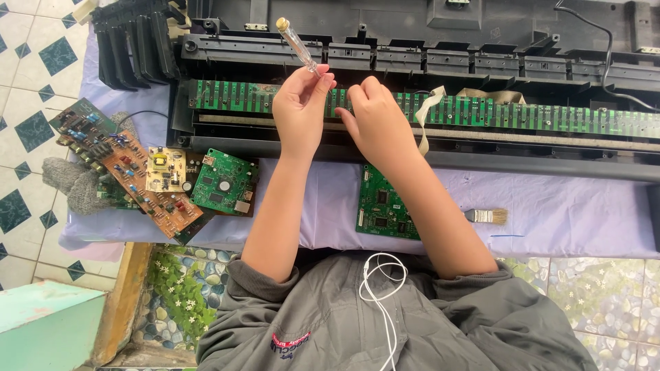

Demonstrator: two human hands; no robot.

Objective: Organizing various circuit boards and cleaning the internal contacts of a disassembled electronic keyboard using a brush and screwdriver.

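Observation:
My left hand (300,110) holds a screwdriver with a clear handle (297,45), its handle pointing up and away from me. My right hand (375,117) rests with its fingers curled on the long green circuit board (481,110) inside an opened black keyboard chassis (412,48). Both hands sit close together over the left part of that board. A flat ribbon cable (427,113) hangs just right of my right hand.
A pile of loose circuit boards (158,182) lies at the left on a lilac cloth (564,209). Another green board (381,206) sits under my right forearm, with a small paintbrush (487,216) beside it. Black keys (130,45) are stacked top left. White earphone wire (381,288) hangs over my grey jacket.

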